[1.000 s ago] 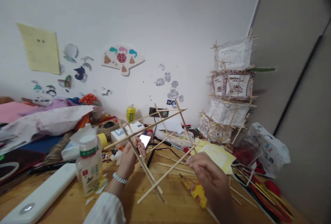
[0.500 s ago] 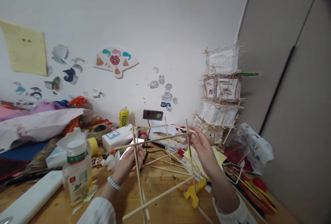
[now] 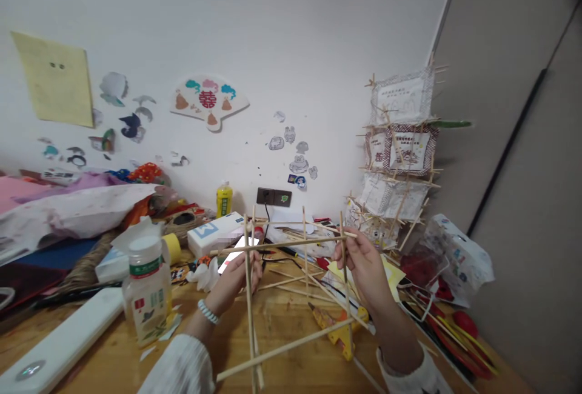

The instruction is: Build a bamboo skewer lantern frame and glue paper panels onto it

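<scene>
Both hands hold an open box-shaped frame of thin wooden sticks (image 3: pixel 282 350) upright above the desk. My left hand (image 3: pixel 240 274) is closed around the left side, behind the front left upright; its fingertips are partly hidden. My right hand (image 3: pixel 364 260) pinches the upper right corner, where the crossbar meets an upright. Below the right side of the frame lies a yellow glue gun (image 3: pixel 339 338) on the wooden desk, partly behind the sticks. Just behind my left hand is a phone (image 3: pixel 233 256) with a bright screen.
At left stand a clear plastic jar (image 3: pixel 148 303) and a long white device (image 3: pixel 63 339). A tissue box (image 3: pixel 213 231) and yellow bottle (image 3: pixel 224 200) are near the wall. A tiered stick-and-paper tower (image 3: pixel 411 153) rises at right, with loose strips (image 3: pixel 468 339) on the desk nearby.
The view has turned slightly left, so the surroundings appear shifted right. My right fingers have closed in on the frame's upper right corner. The left hand keeps its grip.
</scene>
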The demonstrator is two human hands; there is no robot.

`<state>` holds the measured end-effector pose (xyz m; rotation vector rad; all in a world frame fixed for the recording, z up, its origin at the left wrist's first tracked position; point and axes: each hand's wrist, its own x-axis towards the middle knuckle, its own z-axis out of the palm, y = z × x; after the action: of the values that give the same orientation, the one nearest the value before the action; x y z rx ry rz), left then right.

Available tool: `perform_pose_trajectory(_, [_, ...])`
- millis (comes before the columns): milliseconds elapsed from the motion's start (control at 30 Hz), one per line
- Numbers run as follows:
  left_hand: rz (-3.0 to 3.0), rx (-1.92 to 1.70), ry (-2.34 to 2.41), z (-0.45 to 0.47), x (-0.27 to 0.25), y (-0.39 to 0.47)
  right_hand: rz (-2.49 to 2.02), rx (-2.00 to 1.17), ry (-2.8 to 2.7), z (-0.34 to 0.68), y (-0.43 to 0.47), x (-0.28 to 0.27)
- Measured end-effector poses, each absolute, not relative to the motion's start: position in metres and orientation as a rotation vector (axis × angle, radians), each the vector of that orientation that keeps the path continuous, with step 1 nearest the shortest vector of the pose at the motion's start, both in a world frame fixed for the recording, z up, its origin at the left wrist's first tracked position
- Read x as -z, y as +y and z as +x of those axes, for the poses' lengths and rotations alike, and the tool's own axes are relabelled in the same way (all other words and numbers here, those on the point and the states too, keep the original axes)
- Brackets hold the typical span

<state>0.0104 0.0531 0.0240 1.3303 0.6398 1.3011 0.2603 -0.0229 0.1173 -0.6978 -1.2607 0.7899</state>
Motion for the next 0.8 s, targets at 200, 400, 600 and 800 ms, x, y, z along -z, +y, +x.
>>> perform_pose_trajectory(200, [1.360, -1.409, 0.731, 0.012, -0.035, 0.044, -1.033, -0.176, -1.018, 0.261, -0.031, -0.108])
perform_pose_trajectory(400, [1.389, -1.495, 0.774, 0.014, -0.038, 0.041, -0.961, -0.591, -1.377, 0.208, -0.064, -0.109])
perform_pose_trajectory(600, [1.444, -1.502, 0.836, 0.016, -0.041, 0.038, -0.772, -1.104, -1.488, 0.169, -0.061, -0.109])
perform_pose_trajectory(800, [1.471, -1.506, 0.880, 0.018, -0.042, 0.039, -0.731, -1.304, -1.318, 0.159, -0.052, -0.099])
